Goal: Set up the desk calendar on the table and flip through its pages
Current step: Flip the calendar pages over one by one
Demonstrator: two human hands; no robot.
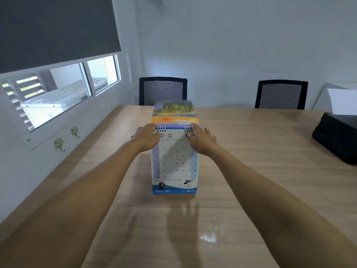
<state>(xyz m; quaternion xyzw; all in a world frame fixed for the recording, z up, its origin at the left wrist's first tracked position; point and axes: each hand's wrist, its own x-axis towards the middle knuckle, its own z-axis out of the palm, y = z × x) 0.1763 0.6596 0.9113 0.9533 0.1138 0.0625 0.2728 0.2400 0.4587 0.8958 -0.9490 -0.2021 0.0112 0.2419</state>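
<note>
The calendar [174,161] is stood mid-bench [251,151], its top page [173,113] pinched at the spiral corners by the left hand [147,137] and right hand [202,141], fingers clamped; the page is best lifted evenly so the rings are not strained.

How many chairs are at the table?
2, both at the far side: one chair behind the calendar, another further right. More may sit outside the view.

Wooden table [251,171] bears a desk calendar [173,165] and black bag [336,140].
</note>
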